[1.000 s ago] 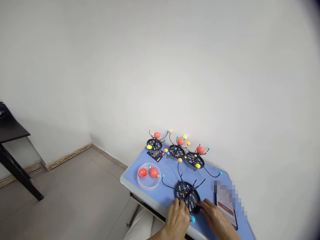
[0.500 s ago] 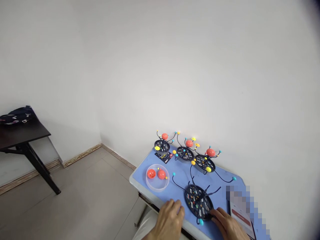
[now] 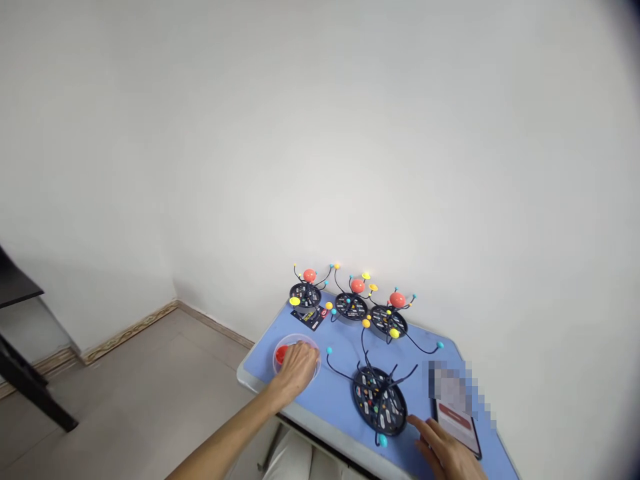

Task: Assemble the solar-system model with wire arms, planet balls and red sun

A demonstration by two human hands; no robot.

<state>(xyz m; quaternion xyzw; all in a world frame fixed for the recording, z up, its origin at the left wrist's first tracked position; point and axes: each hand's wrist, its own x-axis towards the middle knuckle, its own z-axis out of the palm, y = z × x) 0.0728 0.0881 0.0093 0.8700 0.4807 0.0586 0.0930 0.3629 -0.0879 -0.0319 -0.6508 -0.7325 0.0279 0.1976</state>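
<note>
My left hand (image 3: 296,369) reaches into a clear round dish (image 3: 280,347) on the blue table (image 3: 345,400); its fingers curl down over the dish and hide most of its contents. One red half-ball (image 3: 282,353) shows beside the fingers. My right hand (image 3: 445,450) rests on the table with fingers spread, just right of a black round base (image 3: 379,400) with thin black wire arms tipped by small coloured balls.
Three finished models with orange balls (image 3: 306,291) (image 3: 353,301) (image 3: 390,315) stand at the table's back by the white wall. A phone (image 3: 457,423) lies at the right. A black card (image 3: 311,316) lies near the left model. A dark table leg (image 3: 30,383) stands far left.
My left hand has left the black base and stretched left into the clear dish. My right hand has slid off the base to the table. The view has swung.
</note>
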